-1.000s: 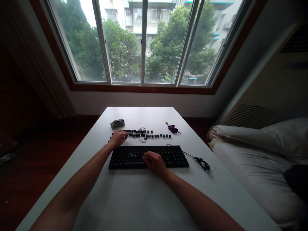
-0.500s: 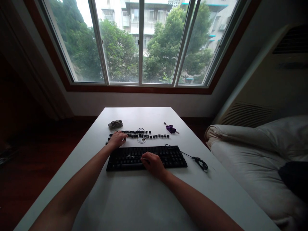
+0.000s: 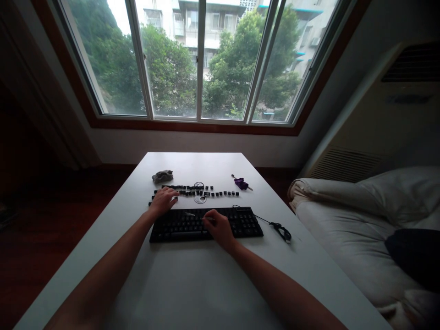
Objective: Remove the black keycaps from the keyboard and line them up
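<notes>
Left hand (image 3: 162, 200) lies curled over the left end of the loose keycaps (image 3: 209, 193) rowed on the counter (image 3: 206, 284) behind the keyboard (image 3: 178, 227), its grip hidden; right hand (image 3: 218, 228), on the keys, pinches a thin stick (image 3: 192, 214); keycaps probably light, hard, slippery, best pinched by opposite sides.

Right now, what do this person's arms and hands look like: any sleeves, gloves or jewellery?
The left arm and right arm are bare as far as the view reaches, with no sleeves. The left hand and right hand wear no gloves; no watch shows.
</notes>
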### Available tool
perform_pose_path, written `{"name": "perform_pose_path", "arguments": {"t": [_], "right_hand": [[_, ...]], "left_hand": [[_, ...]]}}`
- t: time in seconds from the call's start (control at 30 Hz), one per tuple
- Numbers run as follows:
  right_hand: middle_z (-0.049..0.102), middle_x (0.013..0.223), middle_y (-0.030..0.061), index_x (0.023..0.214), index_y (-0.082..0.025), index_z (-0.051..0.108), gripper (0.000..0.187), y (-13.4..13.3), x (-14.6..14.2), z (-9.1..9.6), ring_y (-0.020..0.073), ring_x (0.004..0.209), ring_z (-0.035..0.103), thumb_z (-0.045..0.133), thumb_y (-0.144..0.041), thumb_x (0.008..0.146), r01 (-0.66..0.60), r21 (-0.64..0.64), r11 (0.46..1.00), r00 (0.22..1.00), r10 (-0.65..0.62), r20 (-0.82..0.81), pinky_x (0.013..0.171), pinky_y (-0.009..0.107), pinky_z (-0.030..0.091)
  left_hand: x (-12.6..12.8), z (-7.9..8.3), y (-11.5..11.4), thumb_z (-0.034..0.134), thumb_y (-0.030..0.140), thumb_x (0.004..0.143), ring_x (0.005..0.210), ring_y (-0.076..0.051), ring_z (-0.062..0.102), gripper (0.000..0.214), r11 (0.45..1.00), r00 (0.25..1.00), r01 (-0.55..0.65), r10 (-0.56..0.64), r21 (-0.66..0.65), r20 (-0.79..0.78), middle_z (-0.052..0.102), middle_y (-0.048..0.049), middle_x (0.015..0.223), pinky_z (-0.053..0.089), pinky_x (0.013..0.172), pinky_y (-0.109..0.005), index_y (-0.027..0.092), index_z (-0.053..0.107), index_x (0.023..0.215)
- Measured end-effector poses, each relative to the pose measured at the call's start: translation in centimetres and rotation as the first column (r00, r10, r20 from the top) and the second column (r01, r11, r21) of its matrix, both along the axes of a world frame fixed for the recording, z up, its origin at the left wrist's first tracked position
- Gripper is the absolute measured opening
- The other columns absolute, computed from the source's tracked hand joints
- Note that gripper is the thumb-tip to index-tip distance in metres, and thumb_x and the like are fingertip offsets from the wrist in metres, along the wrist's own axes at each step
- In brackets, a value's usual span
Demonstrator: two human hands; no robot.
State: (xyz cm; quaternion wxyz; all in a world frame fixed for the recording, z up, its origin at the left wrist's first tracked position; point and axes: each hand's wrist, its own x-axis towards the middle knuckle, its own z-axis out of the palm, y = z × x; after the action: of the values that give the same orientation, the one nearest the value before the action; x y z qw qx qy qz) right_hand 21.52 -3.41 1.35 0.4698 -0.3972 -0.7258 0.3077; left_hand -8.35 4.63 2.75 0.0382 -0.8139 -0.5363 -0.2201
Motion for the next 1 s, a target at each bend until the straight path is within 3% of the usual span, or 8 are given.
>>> {"name": "perform_pose_path", "arguments": {"t": [0.13,0.3,0.5,0.8,1.0], "right_hand": [[0.063,0.072,0.0003,0.087,-0.02,0.062,0.023,0.4,0.1,1.0,0.0133,0.059,0.058,0.063,-0.043,0.087,0.048,-0.11,0.993,0.993,-0.06,-0.103,0.054,0.022,0.044],[0.064,0.07,0.0001,0.087,-0.02,0.062,0.029,1.5,0.2,2.5,0.0132,0.057,0.059,0.066,-0.048,0.083,0.078,-0.172,0.982,0.981,-0.106,-0.161,0.051,0.022,0.044],[0.071,0.078,0.0038,0.089,-0.02,0.062,0.03,3.0,-0.8,3.4,0.0164,0.066,0.066,0.067,-0.049,0.082,-0.025,-0.192,0.981,0.981,-0.013,-0.194,0.057,0.025,0.052],[0.07,0.074,0.0,0.09,-0.019,0.06,0.014,5.7,-4.7,5.2,0.0146,0.065,0.068,0.066,-0.031,0.086,-0.216,-0.161,0.963,0.961,0.238,0.139,0.061,0.024,0.05],[0.068,0.07,-0.0017,0.087,-0.018,0.061,0.008,7.9,-6.9,6.0,0.0122,0.062,0.066,0.067,-0.023,0.085,-0.244,-0.181,0.953,0.901,0.292,0.32,0.057,0.021,0.046]], "left_hand": [[0.5,-0.2,-2.1,0.057,0.027,0.09,0.104,-0.026,0.058,0.021,1.0,0.992,0.004,-0.004,-0.001,0.123,0.071,-0.0054,0.104,0.042,0.094,-0.042,0.025,0.072,0.104],[1.5,-1.4,-4.1,0.055,0.031,0.091,0.099,-0.023,0.061,0.022,0.987,0.961,0.097,-0.06,-0.128,0.269,0.07,-0.0054,0.104,0.047,0.09,-0.036,0.024,0.072,0.104],[1.8,-2.3,-4.0,0.062,0.026,0.086,0.097,-0.021,0.063,0.018,0.974,0.956,0.131,-0.075,-0.184,0.283,0.07,-0.0032,0.104,0.049,0.089,-0.033,0.026,0.073,0.101],[1.7,-2.2,-3.9,0.057,0.024,0.089,0.098,-0.021,0.063,0.021,0.979,0.97,0.108,-0.066,-0.173,0.234,0.07,-0.0037,0.107,0.049,0.088,-0.033,0.026,0.072,0.103],[1.5,-2.3,-4.0,0.054,0.024,0.091,0.097,-0.021,0.063,0.021,0.979,0.969,0.096,-0.051,-0.179,0.24,0.07,-0.0042,0.107,0.049,0.088,-0.032,0.025,0.072,0.103]]}}
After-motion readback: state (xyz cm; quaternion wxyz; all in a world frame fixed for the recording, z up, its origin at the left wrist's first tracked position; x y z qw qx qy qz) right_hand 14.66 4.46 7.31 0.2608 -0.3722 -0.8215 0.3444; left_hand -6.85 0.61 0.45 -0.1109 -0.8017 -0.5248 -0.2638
